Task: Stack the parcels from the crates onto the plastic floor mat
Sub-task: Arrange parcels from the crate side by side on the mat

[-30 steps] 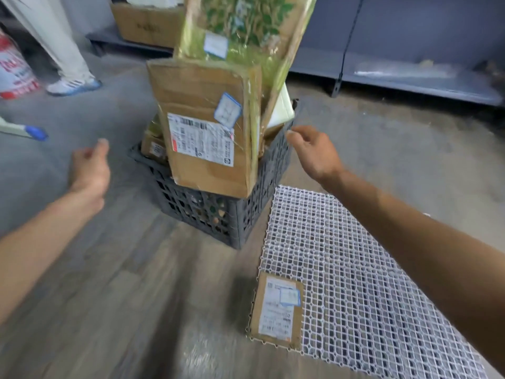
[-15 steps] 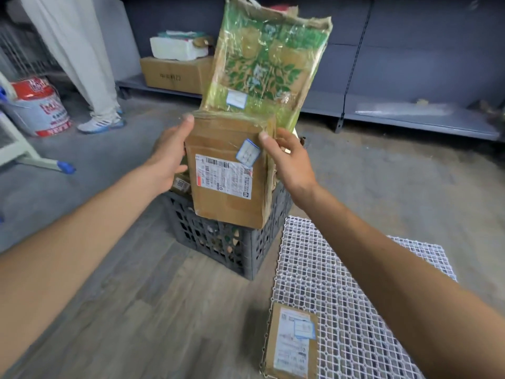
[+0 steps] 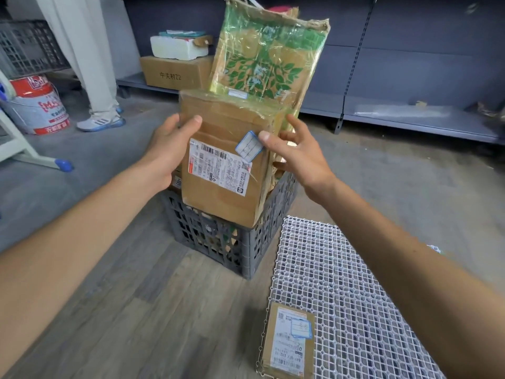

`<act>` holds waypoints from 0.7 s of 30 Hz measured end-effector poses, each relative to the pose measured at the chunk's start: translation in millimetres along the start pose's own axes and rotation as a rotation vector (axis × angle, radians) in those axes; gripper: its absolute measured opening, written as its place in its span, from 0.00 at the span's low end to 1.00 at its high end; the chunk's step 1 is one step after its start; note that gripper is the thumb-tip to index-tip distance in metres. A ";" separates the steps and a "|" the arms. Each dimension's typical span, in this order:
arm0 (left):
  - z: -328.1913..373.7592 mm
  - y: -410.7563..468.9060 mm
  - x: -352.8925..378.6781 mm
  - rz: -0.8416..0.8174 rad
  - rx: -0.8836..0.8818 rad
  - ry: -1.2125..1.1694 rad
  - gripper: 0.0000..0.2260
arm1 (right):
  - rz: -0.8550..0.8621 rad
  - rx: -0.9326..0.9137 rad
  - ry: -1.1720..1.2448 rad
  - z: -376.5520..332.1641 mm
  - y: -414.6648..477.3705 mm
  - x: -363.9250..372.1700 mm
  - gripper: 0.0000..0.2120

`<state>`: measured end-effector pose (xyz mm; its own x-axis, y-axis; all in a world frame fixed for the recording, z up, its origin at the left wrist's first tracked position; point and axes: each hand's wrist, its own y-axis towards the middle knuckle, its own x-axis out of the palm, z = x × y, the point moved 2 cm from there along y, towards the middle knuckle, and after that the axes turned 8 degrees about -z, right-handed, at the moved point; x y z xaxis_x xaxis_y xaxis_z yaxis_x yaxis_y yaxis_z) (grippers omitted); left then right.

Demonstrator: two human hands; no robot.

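A brown cardboard parcel [image 3: 226,124] with a white shipping label stands upright at the front of the dark grey crate [image 3: 218,239]. My left hand [image 3: 169,149] grips its left edge, thumb on the front face. My right hand [image 3: 297,157] touches its right edge with the thumb on a blue-bordered sticker, fingers spread behind. A tall parcel with green leaf print [image 3: 267,53] stands behind it in the crate. A small brown parcel [image 3: 287,343] lies flat on the near left corner of the white plastic lattice mat [image 3: 341,283].
A person's legs and a sports shoe [image 3: 101,123] stand at the back left beside a paint bucket [image 3: 38,105]. A low grey shelf [image 3: 410,119] runs along the back wall with a cardboard box [image 3: 175,73] and a white foam block on it. A white frame leg [image 3: 41,160] is at the left.
Both hands came in from apart and closed onto the sides of the front brown parcel. The camera view rose and moved nearer the crate.
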<state>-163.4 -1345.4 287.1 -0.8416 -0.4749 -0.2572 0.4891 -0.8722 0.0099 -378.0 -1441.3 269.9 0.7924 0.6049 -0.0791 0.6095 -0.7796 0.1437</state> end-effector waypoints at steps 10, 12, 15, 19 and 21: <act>78.1 -12.9 62.2 -0.180 0.348 0.167 0.15 | 0.010 -0.056 0.096 -16.0 -53.9 -89.7 0.38; 86.0 -11.6 84.5 -0.268 0.383 0.209 0.22 | 0.031 -0.030 0.111 -8.0 -68.2 -102.0 0.33; 91.6 -9.3 113.8 -0.342 0.400 0.287 0.25 | 0.080 0.003 0.155 10.6 -85.7 -113.8 0.32; 87.8 -9.1 145.5 -0.376 0.408 0.416 0.25 | 0.129 0.059 0.264 37.6 -103.5 -120.6 0.36; 84.5 -9.7 158.6 -0.415 0.417 0.443 0.26 | 0.160 0.074 0.316 49.5 -111.3 -124.6 0.34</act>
<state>-321.0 -1422.1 327.9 -0.7239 -0.0810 -0.6851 -0.0518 -0.9839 0.1710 -543.3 -1438.0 215.0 0.8381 0.4852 0.2493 0.4875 -0.8713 0.0566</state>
